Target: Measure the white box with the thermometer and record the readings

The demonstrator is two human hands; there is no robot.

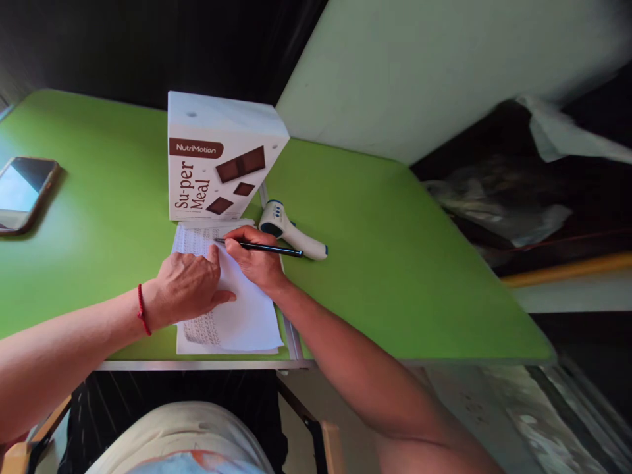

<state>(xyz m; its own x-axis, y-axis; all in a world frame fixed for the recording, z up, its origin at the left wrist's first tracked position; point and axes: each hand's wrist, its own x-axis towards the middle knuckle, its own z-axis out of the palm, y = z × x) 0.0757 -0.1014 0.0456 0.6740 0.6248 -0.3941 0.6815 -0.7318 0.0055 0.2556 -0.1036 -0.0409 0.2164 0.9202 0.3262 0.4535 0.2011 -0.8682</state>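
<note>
On a smooth green table (375, 263), the right hand (261, 263) grips a slim black pen (271, 248) over white, handwritten paper sheets (249, 319); the left hand (187, 284), grasping nothing, rests on them.

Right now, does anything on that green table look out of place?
Possibly the infrared thermometer: it lies on its side beside the handwritten paper and the right hand, an odd companion for a pen. I see no spill.

The head camera looks forward and down from close above both hands (190, 284) (260, 266).
</note>
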